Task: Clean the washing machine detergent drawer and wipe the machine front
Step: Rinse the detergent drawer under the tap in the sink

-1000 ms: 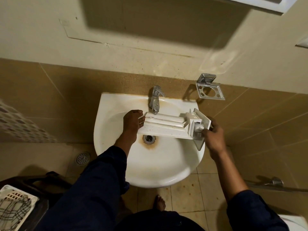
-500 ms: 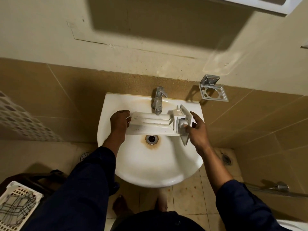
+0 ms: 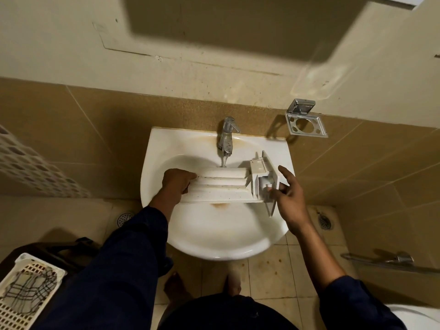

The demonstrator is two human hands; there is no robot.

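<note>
The white detergent drawer point(image 3: 221, 186) lies lengthwise across the white sink point(image 3: 214, 248), underside ribs facing up, just in front of the chrome tap point(image 3: 227, 134). What looks like a thin stream falls from the spout onto the drawer's back edge. My left hand point(image 3: 177, 184) grips the drawer's left end. My right hand point(image 3: 291, 203) pinches the front panel at the right end between thumb and fingers, with the index finger sticking up. A rust stain shows in the basin below the drawer; the drain is hidden.
A chrome holder point(image 3: 306, 123) hangs on the tiled wall at the right. A white laundry basket point(image 3: 26, 289) sits on a dark bag at lower left. Floor drains point(image 3: 323, 221) lie beside the sink. A metal rail point(image 3: 390, 260) runs along the right.
Both hands carried the drawer left and lower into the basin, from over the right rim to under the tap. My right index finger has lifted off the panel.
</note>
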